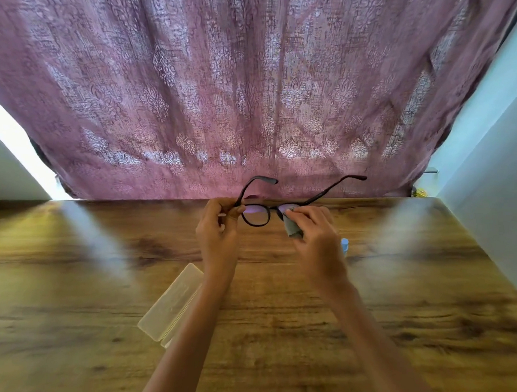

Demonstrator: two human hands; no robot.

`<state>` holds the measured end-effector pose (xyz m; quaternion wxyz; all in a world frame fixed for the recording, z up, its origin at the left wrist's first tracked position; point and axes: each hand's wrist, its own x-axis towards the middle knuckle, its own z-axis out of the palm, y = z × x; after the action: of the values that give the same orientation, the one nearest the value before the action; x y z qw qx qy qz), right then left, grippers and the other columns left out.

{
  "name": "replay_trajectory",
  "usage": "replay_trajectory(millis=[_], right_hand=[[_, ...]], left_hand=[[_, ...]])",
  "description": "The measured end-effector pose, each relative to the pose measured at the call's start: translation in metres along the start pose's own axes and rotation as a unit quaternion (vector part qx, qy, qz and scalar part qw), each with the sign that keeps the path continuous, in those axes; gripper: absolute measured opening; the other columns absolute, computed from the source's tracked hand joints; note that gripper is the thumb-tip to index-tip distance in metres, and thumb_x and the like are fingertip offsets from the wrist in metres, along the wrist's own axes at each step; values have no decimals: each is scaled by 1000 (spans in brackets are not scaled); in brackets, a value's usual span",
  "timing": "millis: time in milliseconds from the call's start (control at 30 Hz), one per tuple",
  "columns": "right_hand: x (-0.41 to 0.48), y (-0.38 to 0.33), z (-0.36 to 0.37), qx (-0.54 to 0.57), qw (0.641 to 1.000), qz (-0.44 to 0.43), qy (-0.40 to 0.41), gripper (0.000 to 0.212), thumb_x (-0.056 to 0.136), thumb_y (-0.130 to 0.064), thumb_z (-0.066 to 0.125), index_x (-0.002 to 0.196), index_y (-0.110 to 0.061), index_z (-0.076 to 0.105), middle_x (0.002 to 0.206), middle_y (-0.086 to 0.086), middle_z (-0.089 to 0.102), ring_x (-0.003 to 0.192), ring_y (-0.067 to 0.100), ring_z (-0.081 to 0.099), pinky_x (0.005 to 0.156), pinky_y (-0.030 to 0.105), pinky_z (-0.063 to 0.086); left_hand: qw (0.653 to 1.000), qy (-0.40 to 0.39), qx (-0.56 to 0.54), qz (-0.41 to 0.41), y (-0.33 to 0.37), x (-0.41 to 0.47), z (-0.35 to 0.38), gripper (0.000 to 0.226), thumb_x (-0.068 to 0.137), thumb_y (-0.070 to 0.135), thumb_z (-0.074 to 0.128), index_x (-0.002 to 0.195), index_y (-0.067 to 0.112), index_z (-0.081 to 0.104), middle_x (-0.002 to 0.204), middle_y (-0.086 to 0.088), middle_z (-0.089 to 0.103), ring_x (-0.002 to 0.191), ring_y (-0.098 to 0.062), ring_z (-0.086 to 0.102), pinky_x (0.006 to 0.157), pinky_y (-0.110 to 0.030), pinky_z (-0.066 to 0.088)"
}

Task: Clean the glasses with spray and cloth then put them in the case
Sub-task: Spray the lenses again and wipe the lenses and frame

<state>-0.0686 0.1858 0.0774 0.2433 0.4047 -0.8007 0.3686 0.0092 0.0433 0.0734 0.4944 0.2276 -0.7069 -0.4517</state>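
2 hands work aloft: left hand (218, 223) pinches glasses (257, 215), right hand (312, 228) presses cloth (293, 226); overpressure could twist the frame.

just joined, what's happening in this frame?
A person is cleaning a pair of glasses held up over a wooden table. The left hand grips the frame at one hinge, while the right hand presses a grey cloth against the other lens. An open clear case lies on the table under the left forearm. A small spray bottle stands behind the right hand, mostly hidden.
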Motion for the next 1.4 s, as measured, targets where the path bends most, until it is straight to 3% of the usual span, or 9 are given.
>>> replay_trajectory(millis=[267,367,467,633,767,933,1033,1200,1400], right_hand=[[-3,7,-1,-79,996,-52,5,27,65,8,80,90,4,70,81,13,64,77,28,59,62,29,52],[-4,8,-3,-76,995,-60,21,22,68,7,79,88,3,70,79,12,63,77,24,56,60,27,52],[-4,9,-3,-77,994,-70,22,21,69,6,79,88,3,70,80,11,63,76,26,59,60,28,54],[-1,7,1,-84,992,-88,27,14,73,5,76,84,2,69,78,11,63,74,24,56,60,28,52],[-2,7,3,-84,989,-114,34,11,75,4,72,86,3,69,78,11,63,78,20,51,63,28,50],[-3,7,3,-84,989,-119,30,13,74,4,75,86,4,69,77,11,63,72,24,57,62,30,53],[-4,9,2,-77,990,-113,18,19,71,5,77,89,4,69,81,12,64,74,25,58,64,31,53],[-5,12,2,-63,992,-111,5,30,68,7,79,96,5,69,85,14,65,79,27,60,70,32,55],[-9,10,1,-57,994,-93,-17,33,68,9,78,99,5,69,87,15,65,81,28,61,71,34,56]], left_hand=[[997,-73,-37,-5,-8,0,-7,23,83,8,66,82,31,62,76,15,65,65,-5,54,61,-30,44],[985,-114,-121,-44,-11,6,-15,15,91,7,54,90,12,68,74,3,69,63,-8,55,60,-33,44],[955,-194,-177,-137,-9,24,-19,34,92,32,43,98,10,69,81,8,74,68,-3,62,61,-20,47],[884,-432,2,-181,2,63,-10,39,91,48,47,96,20,74,93,10,74,83,2,66,75,-21,45],[825,-533,42,-184,12,77,1,44,81,59,53,91,22,76,90,3,75,82,-5,67,72,-20,46],[800,-570,48,-182,16,80,9,32,81,43,66,88,14,77,84,-2,72,65,0,58,54,-11,44],[795,-580,35,-175,16,79,9,20,85,33,65,90,17,76,94,-8,72,74,-6,58,61,-16,44],[802,-571,30,-171,14,77,11,14,85,28,65,83,19,76,74,8,73,67,-1,61,60,-13,46],[798,-582,40,-153,14,76,7,17,87,25,64,85,13,75,92,-15,72,79,-16,63,76,-28,47]])
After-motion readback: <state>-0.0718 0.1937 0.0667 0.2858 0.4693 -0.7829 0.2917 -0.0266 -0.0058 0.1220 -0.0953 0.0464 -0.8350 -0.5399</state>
